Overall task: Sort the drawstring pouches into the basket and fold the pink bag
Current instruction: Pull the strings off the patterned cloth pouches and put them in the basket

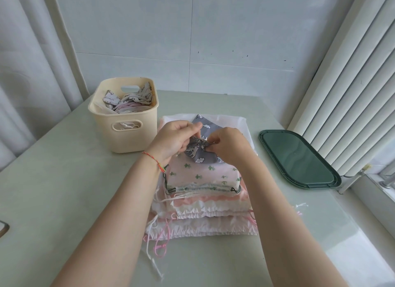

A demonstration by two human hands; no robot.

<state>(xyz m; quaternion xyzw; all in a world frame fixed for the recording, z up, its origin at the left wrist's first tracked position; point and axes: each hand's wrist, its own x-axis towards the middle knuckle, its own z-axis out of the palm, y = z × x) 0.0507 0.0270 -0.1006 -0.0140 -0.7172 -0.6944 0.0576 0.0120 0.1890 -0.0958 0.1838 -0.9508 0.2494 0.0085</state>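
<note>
A grey pouch point(203, 156) printed with white animals and clouds lies on top of a pile of drawstring pouches point(203, 201) at the table's middle. My left hand point(175, 139) and my right hand point(228, 143) both pinch its gathered mouth between their fingertips. Under it lies a pink pouch with green cactus print point(201, 173), then pink and white ones with loose cords trailing toward me. A cream plastic basket point(126, 137) stands to the left of the pile and holds several patterned pouches point(132, 100).
A dark green tray lid point(299, 158) lies flat on the right, near the window blinds point(352, 83). The pale green table point(64, 190) runs to a tiled wall behind; a curtain hangs at the left.
</note>
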